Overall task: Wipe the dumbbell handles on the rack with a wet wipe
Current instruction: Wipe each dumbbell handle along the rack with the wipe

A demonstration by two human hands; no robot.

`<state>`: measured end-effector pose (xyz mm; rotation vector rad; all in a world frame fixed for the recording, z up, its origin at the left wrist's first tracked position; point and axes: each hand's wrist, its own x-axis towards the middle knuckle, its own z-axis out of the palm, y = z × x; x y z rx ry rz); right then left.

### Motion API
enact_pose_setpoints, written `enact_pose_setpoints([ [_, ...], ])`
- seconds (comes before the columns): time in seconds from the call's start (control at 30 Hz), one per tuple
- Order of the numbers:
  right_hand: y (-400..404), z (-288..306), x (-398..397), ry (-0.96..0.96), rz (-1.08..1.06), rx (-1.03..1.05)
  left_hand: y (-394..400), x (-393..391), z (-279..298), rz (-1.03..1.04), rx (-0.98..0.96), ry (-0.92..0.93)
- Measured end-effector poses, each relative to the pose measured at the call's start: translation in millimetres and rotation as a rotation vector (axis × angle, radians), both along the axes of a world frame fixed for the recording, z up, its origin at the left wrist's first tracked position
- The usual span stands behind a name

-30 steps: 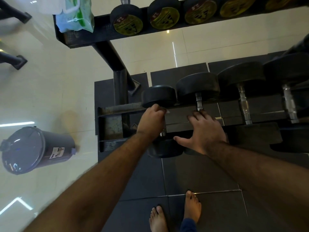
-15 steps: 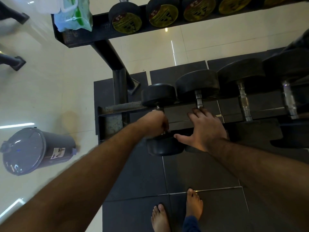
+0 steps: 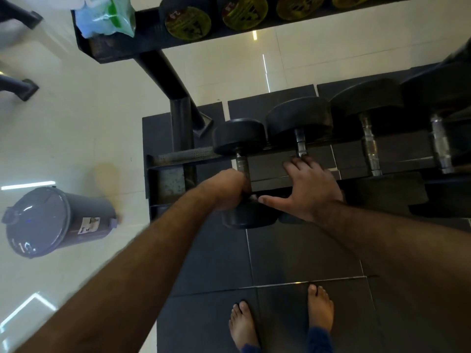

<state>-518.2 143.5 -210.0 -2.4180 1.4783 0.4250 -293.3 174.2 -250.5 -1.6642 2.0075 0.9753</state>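
— Left hand [image 3: 225,191]?
— Closed in a fist around the handle [image 3: 242,165] of the smallest dumbbell [image 3: 239,136], at the left end of the lower rack [image 3: 183,157]. Small white bit, maybe the wipe [image 3: 253,197], under the fingers.
— Right hand [image 3: 309,189]?
— Open, flat, fingers spread, resting on the neighbouring dumbbell [image 3: 299,118]; holding nothing.

Upper frame: we see wipes pack [image 3: 105,16] on rack shelf [image 3: 142,44], left of dumbbells [image 3: 188,20]. Bin [image 3: 54,222] at left, feet [image 3: 243,324] at bottom.
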Motion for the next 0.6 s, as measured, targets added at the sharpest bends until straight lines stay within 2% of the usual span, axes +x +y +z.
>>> enact_pose_setpoints([
  [0.03,0,0,-1,-0.005,-0.001,-0.005,2,5,3,0.030,0.003,0.009],
  [0.1,0,-1,-2,-0.017,0.001,-0.007,6,10,10,0.173,-0.150,0.082],
  [0.2,0,-1,-5,-0.036,0.007,0.001,6,-7,21,0.541,-0.430,0.241],
  [0.27,0,-2,-10,-0.093,0.011,0.042,6,-31,22,0.721,-0.411,0.305],
  [0.33,-7,1,-18,-0.196,-0.001,0.134,4,-56,23,0.818,-0.386,0.349],
  [0.4,-18,6,-32,-0.253,0.025,0.175,0,-78,28,0.889,-0.449,0.363],
  [0.5,-50,12,-69,-0.073,0.100,0.035,-12,-108,36,0.990,-0.470,0.451],
  [0.6,-79,14,-115,0.111,-0.006,-0.025,-26,-131,32,1.001,-0.463,0.520],
])
